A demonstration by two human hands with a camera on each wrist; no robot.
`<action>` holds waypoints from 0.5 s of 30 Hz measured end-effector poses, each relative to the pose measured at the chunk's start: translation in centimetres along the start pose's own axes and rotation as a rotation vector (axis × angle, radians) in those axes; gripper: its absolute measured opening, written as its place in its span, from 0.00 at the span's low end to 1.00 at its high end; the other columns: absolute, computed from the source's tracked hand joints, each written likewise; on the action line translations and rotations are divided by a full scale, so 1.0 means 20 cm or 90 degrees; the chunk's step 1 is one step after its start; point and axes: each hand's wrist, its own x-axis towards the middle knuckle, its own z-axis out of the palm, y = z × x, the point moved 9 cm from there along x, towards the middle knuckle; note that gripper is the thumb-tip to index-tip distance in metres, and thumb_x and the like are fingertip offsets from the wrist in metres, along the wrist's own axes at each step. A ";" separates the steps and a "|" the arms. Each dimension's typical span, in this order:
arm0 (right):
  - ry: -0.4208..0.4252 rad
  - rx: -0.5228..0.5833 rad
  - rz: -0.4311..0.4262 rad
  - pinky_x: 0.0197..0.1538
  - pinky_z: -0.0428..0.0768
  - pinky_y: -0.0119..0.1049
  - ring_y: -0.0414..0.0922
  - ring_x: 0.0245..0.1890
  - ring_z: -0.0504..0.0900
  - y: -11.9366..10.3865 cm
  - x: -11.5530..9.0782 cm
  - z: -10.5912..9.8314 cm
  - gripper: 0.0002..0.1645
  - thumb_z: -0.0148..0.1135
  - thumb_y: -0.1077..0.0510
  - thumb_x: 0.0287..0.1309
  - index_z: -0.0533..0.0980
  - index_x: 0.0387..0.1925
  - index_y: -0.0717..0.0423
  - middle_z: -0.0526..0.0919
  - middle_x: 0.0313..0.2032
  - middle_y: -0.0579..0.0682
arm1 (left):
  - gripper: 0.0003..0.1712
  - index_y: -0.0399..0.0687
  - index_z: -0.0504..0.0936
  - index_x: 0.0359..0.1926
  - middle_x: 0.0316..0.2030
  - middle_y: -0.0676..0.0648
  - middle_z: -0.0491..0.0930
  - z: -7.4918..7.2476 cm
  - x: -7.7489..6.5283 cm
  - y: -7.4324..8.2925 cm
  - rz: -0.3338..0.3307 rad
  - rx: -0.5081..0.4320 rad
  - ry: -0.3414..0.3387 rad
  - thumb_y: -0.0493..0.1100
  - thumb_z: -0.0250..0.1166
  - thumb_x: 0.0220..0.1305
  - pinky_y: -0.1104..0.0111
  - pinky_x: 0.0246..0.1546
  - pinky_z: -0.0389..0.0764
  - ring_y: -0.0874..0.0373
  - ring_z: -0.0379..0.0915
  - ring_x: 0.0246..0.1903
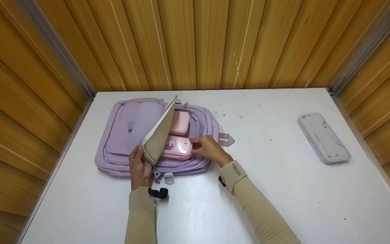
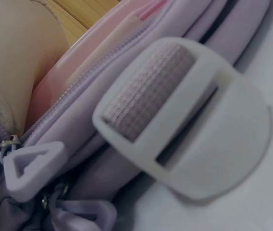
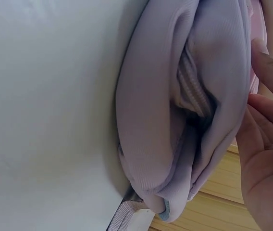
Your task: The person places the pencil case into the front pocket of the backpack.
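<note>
A lilac backpack (image 1: 113, 135) lies on the table with its compartment unzipped and the beige-lined flap (image 1: 157, 135) raised. My left hand (image 1: 140, 169) grips the lower edge of that flap. Inside the compartment is a glossy pink pencil case (image 1: 179, 145) with a cartoon print, and my right hand (image 1: 210, 149) pinches its right end. Beyond it sits a plain pink case (image 1: 180, 122), partly covered by the flap. In the left wrist view a strap buckle (image 2: 218, 144) and triangular zip pull (image 2: 31, 168) hang near the opening. The right wrist view shows right-hand fingers (image 3: 266, 72) at the bag's rim.
Toward the right of the white table (image 1: 266, 189) lies a scuffed whitish-grey case (image 1: 323, 139). A strap end (image 1: 226, 139) sticks out from the backpack's right side. Wood-patterned walls (image 1: 208, 44) enclose the table at the back and both sides.
</note>
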 end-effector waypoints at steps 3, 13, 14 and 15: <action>0.004 -0.006 -0.006 0.56 0.79 0.39 0.50 0.49 0.83 -0.01 0.01 0.00 0.30 0.74 0.61 0.46 0.77 0.54 0.62 0.83 0.50 0.59 | 0.04 0.41 0.85 0.26 0.25 0.48 0.83 0.01 0.00 0.00 -0.001 0.000 -0.004 0.32 0.72 0.47 0.72 0.36 0.82 0.60 0.80 0.29; 0.021 0.007 -0.033 0.56 0.79 0.40 0.52 0.50 0.83 -0.04 0.03 0.03 0.30 0.73 0.63 0.46 0.76 0.54 0.65 0.82 0.51 0.62 | 0.07 0.42 0.86 0.28 0.27 0.48 0.84 -0.01 -0.01 0.00 0.006 0.018 0.009 0.34 0.74 0.43 0.72 0.38 0.82 0.60 0.82 0.32; 0.022 0.011 -0.029 0.57 0.79 0.40 0.52 0.51 0.83 -0.04 0.04 0.04 0.31 0.73 0.63 0.46 0.76 0.54 0.66 0.81 0.51 0.62 | 0.06 0.42 0.86 0.28 0.27 0.48 0.85 0.00 -0.01 0.00 0.007 0.015 0.002 0.34 0.73 0.44 0.72 0.38 0.82 0.60 0.82 0.32; 0.022 0.017 -0.025 0.57 0.79 0.40 0.52 0.51 0.82 -0.04 0.04 0.05 0.31 0.73 0.63 0.46 0.76 0.54 0.66 0.81 0.52 0.62 | 0.06 0.42 0.86 0.28 0.27 0.48 0.85 0.00 0.00 0.00 0.008 0.013 -0.003 0.34 0.73 0.45 0.72 0.38 0.82 0.60 0.82 0.31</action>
